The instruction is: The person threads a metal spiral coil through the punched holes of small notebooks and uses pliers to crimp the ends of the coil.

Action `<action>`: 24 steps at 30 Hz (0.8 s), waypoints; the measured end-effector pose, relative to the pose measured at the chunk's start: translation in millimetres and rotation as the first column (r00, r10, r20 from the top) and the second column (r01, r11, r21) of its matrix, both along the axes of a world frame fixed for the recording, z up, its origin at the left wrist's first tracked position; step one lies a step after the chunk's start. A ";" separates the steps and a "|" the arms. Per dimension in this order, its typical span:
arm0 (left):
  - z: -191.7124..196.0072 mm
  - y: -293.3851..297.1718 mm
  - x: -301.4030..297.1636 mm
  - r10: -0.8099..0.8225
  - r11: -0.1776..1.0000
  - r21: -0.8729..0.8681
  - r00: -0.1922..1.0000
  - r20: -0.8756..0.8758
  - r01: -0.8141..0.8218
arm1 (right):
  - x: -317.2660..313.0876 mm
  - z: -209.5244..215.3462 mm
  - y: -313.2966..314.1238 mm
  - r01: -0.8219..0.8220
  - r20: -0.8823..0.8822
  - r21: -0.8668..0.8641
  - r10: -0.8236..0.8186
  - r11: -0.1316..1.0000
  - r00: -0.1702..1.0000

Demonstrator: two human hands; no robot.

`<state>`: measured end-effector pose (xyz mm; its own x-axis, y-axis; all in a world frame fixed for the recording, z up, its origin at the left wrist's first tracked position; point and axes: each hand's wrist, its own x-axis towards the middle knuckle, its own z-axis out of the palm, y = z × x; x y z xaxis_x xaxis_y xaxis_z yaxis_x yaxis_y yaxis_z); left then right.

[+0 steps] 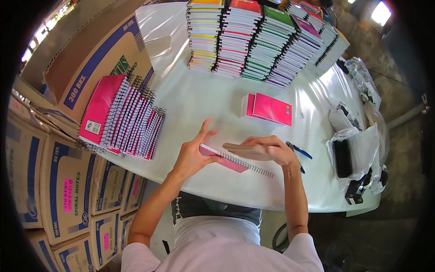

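Note:
My left hand (194,153) grips a small pink notebook (233,164) near the table's front edge, thumb along its spine and index finger raised. A spiral wire coil (259,169) runs along that spine, its far end sticking out free to the right. My right hand (275,150) is closed on a flat brownish paddle-like piece (249,152), blurred, held just above the coil. Right of that hand lie blue-handled pliers (300,151), partly hidden by it. Beyond my hands sits a small pile of pink notebooks (273,109) with no coil visible.
Coil-bound pink notebooks (129,119) are stacked at the left table edge, beside an open carton (106,59). Tall notebook stacks (253,43) in several colours stand at the back. Plastic bags with black coils (343,157) lie right. Cartons (68,190) are piled at lower left.

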<state>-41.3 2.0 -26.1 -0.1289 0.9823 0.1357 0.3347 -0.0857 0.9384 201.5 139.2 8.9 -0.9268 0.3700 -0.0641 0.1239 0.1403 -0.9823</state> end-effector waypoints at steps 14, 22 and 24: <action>-22.7 -3.0 -0.1 0.010 0.996 0.085 0.991 0.133 -0.022 | -21.1 3.6 -4.1 -0.016 -0.076 -0.058 0.012 0.998 0.997; -23.1 -4.2 -9.7 -0.070 0.997 -0.002 0.974 0.214 0.072 | -31.8 3.1 -12.5 0.095 0.141 0.197 -0.124 0.976 0.982; -25.4 -2.7 -14.8 -0.152 0.988 0.026 0.964 0.218 0.150 | -28.0 0.6 -12.8 0.125 0.208 0.345 -0.205 0.930 0.956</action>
